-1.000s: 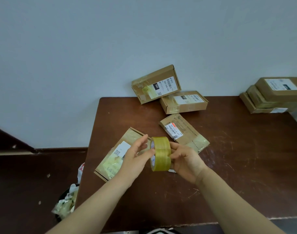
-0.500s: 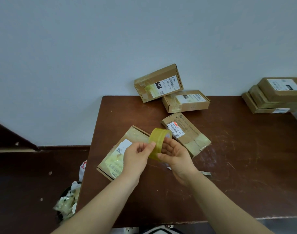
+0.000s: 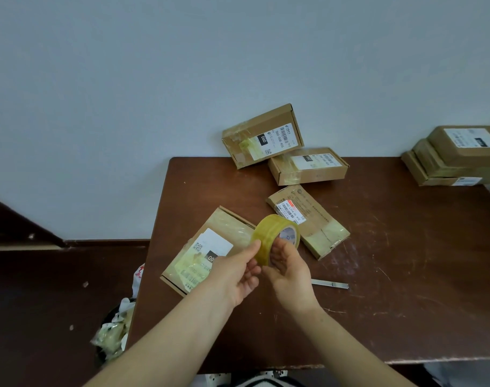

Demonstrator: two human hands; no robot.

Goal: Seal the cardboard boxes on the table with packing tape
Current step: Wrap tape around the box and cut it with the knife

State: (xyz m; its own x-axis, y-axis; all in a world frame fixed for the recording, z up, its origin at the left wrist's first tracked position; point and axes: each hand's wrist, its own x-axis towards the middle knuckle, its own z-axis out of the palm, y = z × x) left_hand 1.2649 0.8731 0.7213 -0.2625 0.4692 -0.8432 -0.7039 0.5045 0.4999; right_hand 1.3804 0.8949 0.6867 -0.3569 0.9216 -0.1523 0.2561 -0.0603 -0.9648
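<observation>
Where a pale wall [image 3: 126, 79] closes the far side of the scene, a brown, scratched table [image 3: 405, 303] is set against it. At the far right edge of the table a stack [image 3: 458, 155] of labelled cardboard boxes is seen, partly cut off by the frame. At the far edge, near the middle, a tilted box [image 3: 263, 135] is propped against the wall, and a flat box [image 3: 308, 166] lies just to its right, touching or nearly touching it. Nearer, a third box [image 3: 313, 219] lies at an angle, with yellowish tape across its near end. The near box [image 3: 210, 247] lies left of it, label up and already crossed by tape, and is partly covered by the left forearm. On the floor to the left of the table, a bin [image 3: 112, 331] filled with crumpled scraps is visible.

Above the table, between the near box and the third box, the tape [image 3: 268, 233] is held on edge by both hands. Its left rim is pinched between the thumb and fingers of the left hand [image 3: 235, 275]. The fingers of the right hand [image 3: 288, 272] are curled against the roll's near side. Just right of the right wrist, a thin metal cutter [image 3: 330, 284] lies flat on the table.
</observation>
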